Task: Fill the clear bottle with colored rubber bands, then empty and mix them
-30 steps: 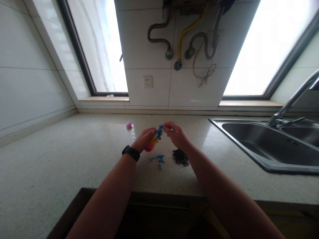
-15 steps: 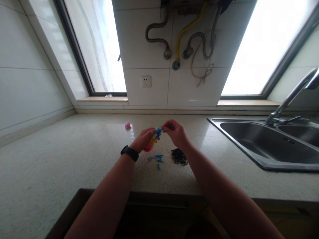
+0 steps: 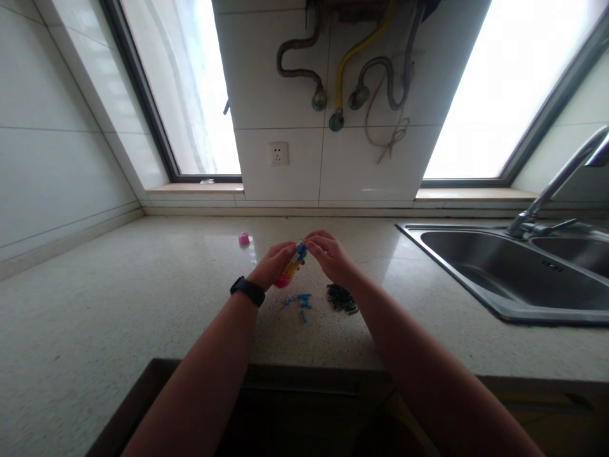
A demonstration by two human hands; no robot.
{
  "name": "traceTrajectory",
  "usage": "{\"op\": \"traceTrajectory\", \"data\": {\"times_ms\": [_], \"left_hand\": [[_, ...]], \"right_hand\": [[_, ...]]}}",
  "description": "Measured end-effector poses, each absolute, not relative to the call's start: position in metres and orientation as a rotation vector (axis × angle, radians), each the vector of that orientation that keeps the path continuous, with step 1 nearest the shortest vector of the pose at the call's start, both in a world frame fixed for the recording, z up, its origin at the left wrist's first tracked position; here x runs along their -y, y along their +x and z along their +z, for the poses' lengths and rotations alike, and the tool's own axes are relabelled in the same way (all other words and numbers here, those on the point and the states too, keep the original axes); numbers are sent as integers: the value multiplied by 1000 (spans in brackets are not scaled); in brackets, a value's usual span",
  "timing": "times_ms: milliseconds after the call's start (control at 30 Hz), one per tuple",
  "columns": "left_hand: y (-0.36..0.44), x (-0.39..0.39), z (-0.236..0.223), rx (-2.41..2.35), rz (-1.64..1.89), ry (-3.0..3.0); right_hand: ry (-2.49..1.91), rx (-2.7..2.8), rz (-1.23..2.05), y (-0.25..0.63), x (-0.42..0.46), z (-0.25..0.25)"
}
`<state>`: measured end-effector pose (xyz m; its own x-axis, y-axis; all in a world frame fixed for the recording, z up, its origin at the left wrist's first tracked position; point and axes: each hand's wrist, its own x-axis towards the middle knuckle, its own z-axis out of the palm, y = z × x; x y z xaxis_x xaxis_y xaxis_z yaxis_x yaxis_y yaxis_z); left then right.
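My left hand is closed around a small clear bottle, tilted with its top up and to the right. Pink, yellow and blue contents show in layers through its wall. At the bottle's top, my right hand has its fingers bent together against the blue end; whatever they may hold is too small to make out. Below the bottle lie several small blue pieces on the counter. A heap of small black loops sits beside my right wrist. Farther back on the left stands a pink cap.
The speckled stone counter runs to a tiled wall with a socket and hanging pipes. A steel sink with a faucet is at the right. Dark cupboards lie below the front edge.
My right hand has moved slightly left, its fingers now over the bottle's top instead of pinching just beside it. The left hand keeps its hold on the bottle.
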<state>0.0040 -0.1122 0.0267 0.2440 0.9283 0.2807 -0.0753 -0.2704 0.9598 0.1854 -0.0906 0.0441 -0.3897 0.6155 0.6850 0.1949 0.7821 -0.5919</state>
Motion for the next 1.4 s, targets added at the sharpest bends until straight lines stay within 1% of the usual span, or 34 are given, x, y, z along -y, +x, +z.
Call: {"op": "traceTrajectory", "data": {"times_ms": [267,433,600,800,900,1000,1133,1400], "left_hand": [[4,113,29,-792,1238,1522],[-2,112,30,-816,1333,1427],[-12,106,32,-766,1530,1224],[-24,103,40,-637,1791,968],[-29,102,42,-602,1880,893],[-30,101,42,-595,1871,873],[-28,100,40,-572,1826,880],[-35,100,39,-625,1690,870]], "right_hand": [[-584,2102,563,183,94,43],[-559,1920,617,183,95,46],[-712,1804,621,183,82,37],[-915,2183,487,181,63,14],[-1002,2298,487,180,57,10],[-1097,2361,477,174,48,14],[-1178,2580,307,156,28,18],[-1258,2727,141,96,-12,7]]}}
